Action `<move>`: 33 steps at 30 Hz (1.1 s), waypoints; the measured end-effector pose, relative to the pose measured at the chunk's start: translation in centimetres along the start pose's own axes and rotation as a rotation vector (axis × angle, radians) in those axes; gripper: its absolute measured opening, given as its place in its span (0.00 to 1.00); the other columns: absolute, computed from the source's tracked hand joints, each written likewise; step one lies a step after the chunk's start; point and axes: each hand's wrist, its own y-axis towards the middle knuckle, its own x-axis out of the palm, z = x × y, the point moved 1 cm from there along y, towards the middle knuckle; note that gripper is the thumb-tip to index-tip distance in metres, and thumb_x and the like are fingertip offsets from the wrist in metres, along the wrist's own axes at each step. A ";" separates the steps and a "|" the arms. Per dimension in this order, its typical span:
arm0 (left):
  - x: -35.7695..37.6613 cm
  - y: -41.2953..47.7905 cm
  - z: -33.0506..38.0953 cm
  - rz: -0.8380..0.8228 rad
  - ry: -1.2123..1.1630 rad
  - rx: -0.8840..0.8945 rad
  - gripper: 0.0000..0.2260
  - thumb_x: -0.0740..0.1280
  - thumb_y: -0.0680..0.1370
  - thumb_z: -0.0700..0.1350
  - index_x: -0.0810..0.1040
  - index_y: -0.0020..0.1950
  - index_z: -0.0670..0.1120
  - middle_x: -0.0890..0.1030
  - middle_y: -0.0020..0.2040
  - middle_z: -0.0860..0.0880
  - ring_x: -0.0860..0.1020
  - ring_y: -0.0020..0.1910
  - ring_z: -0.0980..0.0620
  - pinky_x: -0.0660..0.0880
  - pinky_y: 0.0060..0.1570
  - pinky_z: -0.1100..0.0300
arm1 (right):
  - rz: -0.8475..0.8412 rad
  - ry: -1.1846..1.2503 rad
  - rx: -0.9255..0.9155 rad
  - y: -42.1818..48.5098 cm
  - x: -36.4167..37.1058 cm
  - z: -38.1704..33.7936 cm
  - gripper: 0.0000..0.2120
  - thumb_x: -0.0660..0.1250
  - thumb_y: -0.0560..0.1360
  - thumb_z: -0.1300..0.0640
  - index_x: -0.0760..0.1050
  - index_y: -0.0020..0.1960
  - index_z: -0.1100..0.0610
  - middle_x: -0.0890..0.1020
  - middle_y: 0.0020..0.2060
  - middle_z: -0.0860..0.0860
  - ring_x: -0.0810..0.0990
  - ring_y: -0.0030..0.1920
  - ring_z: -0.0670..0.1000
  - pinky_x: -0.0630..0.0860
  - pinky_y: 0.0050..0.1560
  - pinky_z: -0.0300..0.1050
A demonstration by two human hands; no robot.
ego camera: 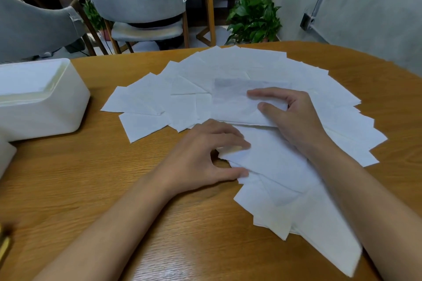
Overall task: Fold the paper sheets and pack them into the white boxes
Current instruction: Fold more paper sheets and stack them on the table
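on the counter (114, 189) of fanned paper sheets (228, 66), left hand (201, 155) fingers (228, 141) pinch a near sheet (274, 162) corner, right hand (290, 116) grips a folded sheet (235, 102) (white box (38, 107) off left).

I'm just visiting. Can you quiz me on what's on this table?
1. True or false: the white box stands left of the paper sheets.
2. The left hand and right hand both touch: A) the box, B) the sheets, C) a cup?
3. Fill in: the sheets lie spread on a ___ table.
Key: 1 true; 2 B; 3 wooden.
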 end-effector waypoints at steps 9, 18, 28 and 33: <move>0.4 0.1 0.7 0.166 -0.085 0.016 0.06 0.74 0.81 0.44 0.88 0.56 0.51 0.86 0.54 0.58 0.82 0.55 0.61 0.76 0.55 0.63 | -0.093 0.035 -0.034 0.1 0.0 -0.2 0.11 0.69 0.81 0.64 0.86 0.57 0.52 0.87 0.56 0.41 0.81 0.63 0.39 0.71 0.66 0.33; -2.2 0.3 -0.6 0.508 -0.499 -0.311 0.06 0.72 0.82 0.44 0.87 0.58 0.49 0.87 0.50 0.57 0.84 0.49 0.59 0.77 0.45 0.66 | -0.320 0.488 0.104 -0.8 0.7 -1.0 0.31 0.68 0.68 0.25 0.89 0.53 0.49 0.88 0.56 0.51 0.86 0.60 0.51 0.81 0.57 0.42; -2.3 0.3 -0.3 0.562 -0.536 -0.336 0.10 0.75 0.80 0.43 0.83 0.61 0.47 0.85 0.43 0.54 0.83 0.43 0.57 0.78 0.40 0.61 | -0.165 0.140 0.077 -1.3 1.1 -1.4 0.08 0.73 0.79 0.61 0.84 0.54 0.49 0.89 0.47 0.42 0.87 0.47 0.42 0.79 0.43 0.34; -1.9 0.0 0.2 0.553 -0.113 -0.154 0.11 0.78 0.77 0.43 0.80 0.57 0.49 0.80 0.50 0.53 0.78 0.47 0.51 0.73 0.43 0.61 | -0.055 0.112 -0.024 -0.4 0.4 -0.9 0.31 0.68 0.80 0.66 0.66 0.73 0.38 0.76 0.71 0.47 0.82 0.61 0.55 0.81 0.62 0.57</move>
